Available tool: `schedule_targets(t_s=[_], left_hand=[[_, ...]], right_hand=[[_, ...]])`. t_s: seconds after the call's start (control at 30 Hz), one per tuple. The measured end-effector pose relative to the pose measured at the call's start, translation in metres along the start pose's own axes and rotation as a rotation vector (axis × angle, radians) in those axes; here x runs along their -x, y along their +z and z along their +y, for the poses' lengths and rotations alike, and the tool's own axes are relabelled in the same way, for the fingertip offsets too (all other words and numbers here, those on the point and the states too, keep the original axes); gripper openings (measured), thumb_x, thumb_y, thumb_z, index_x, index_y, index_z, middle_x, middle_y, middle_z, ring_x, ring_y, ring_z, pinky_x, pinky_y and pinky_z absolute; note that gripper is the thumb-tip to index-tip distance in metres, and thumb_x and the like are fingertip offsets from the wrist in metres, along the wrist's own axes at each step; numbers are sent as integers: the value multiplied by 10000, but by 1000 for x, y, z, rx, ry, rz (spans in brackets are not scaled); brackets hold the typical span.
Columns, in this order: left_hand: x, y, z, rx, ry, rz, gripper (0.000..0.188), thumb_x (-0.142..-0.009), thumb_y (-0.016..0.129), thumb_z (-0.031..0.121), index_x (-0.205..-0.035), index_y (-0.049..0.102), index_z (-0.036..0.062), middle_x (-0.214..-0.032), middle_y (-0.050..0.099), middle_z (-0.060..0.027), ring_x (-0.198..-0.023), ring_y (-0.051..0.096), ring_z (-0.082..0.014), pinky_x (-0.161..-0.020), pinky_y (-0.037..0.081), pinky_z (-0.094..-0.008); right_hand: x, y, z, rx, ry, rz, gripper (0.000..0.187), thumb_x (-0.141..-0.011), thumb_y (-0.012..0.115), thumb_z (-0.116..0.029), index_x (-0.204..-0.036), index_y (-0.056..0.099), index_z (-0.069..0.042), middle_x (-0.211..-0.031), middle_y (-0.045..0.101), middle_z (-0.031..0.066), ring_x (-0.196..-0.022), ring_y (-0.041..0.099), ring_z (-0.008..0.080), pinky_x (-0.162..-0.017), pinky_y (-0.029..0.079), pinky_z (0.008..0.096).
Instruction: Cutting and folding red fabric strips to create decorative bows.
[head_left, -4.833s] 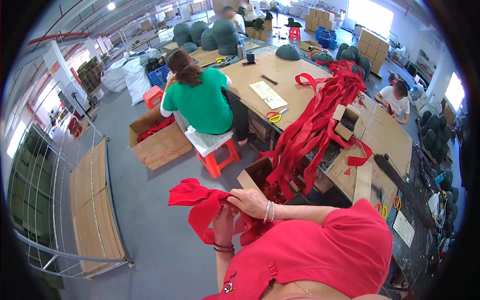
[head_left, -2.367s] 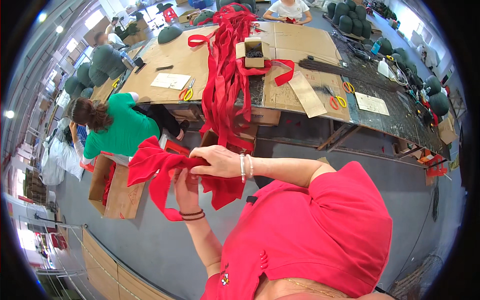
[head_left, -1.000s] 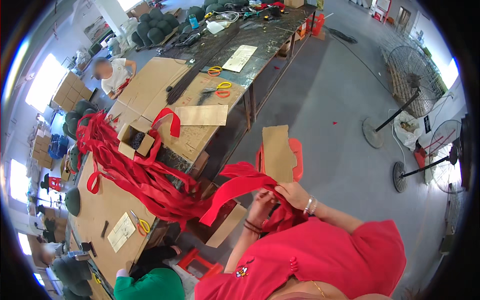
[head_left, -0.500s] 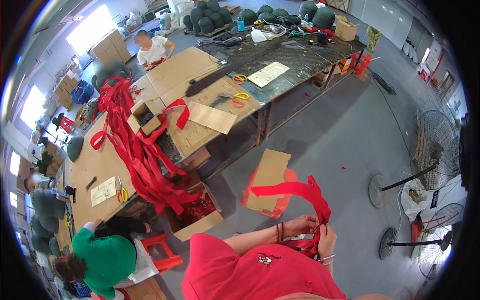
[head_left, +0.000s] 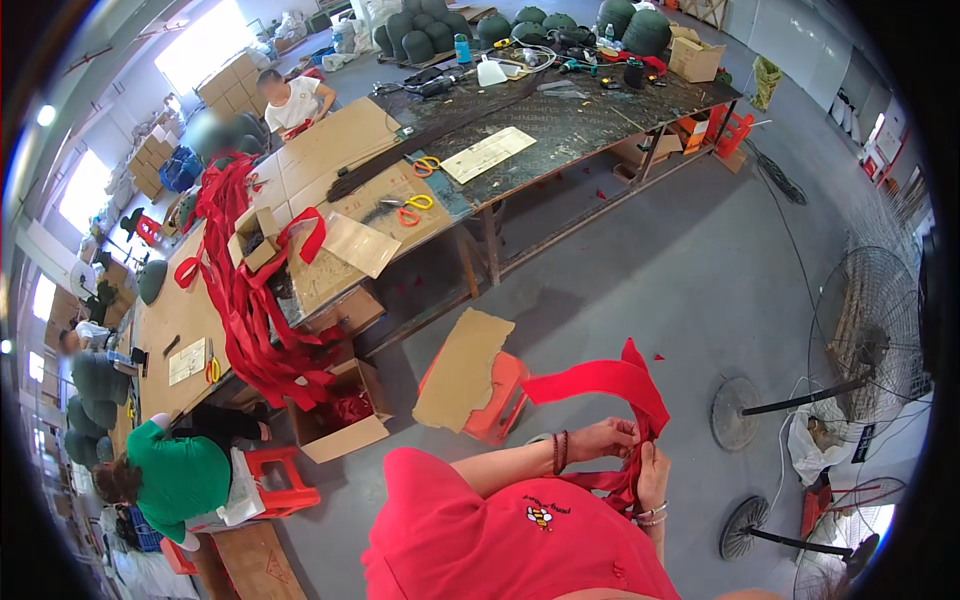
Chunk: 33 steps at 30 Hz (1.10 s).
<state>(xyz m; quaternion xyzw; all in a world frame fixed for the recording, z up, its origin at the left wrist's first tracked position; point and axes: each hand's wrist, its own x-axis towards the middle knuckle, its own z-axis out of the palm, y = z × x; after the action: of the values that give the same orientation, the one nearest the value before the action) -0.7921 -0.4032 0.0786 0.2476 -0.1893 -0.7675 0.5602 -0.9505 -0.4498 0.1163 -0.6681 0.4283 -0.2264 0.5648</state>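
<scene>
A wide red fabric strip [head_left: 600, 378] is gathered between my two hands in front of my body. Its free end arches up and out to the left, while more of it hangs folded below the hands. My left hand [head_left: 612, 440], with beaded bracelets at the wrist, pinches the strip's edge with its fingertips. Closed around the bunched fabric just to the right is my right hand [head_left: 653, 482]. Part of its grip is hidden by the cloth. Many similar red strips [head_left: 235, 290] lie heaped over the table, some hanging off its edge.
A red stool [head_left: 500, 405] topped with a cardboard sheet [head_left: 462, 365] stands ahead. An open cardboard box [head_left: 345, 440] with red pieces sits beneath the heap. Scissors [head_left: 418, 203] lie on the long table [head_left: 480, 205]. Standing fans [head_left: 735, 412] are at right; a person in green [head_left: 180, 470] sits left.
The view has swung, so the table, stool and box appear further left. Both hands keep hold of the red strip, whose arched free end has shifted slightly and shows broader.
</scene>
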Motion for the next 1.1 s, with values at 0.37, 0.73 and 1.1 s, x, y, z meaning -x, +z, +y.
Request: schedule_targets(t_s=[0.37, 0.73, 1.1], left_hand=[[-250, -60, 144, -42, -87, 6, 69, -851, 552, 31, -898, 597, 53, -796, 574, 11, -690, 531, -86, -679, 454, -237], [-531, -88, 306, -87, -267, -185, 38, -895, 564, 104, -896, 589, 76, -772, 561, 29, -705, 514, -75, -632, 412, -225], [-916, -49, 539, -162, 43, -125, 131, -902, 567, 84, -1030, 589, 71, -950, 619, -27, -913, 584, -153, -862, 449, -315]], right_hand=[[-262, -81, -37, 93, -110, 132, 362, -925, 533, -290, -828, 608, 50, -629, 588, 177, -556, 508, 159, -530, 410, 345], [-523, -194, -67, -182, 127, 224, 356, -926, 549, -315, -955, 649, 26, -749, 659, 47, -664, 582, 95, -634, 476, 259], [-891, -415, -196, 383, -523, 673, 386, -782, 721, -311, -924, 572, 16, -738, 588, 202, -669, 566, 378, -592, 455, 375]])
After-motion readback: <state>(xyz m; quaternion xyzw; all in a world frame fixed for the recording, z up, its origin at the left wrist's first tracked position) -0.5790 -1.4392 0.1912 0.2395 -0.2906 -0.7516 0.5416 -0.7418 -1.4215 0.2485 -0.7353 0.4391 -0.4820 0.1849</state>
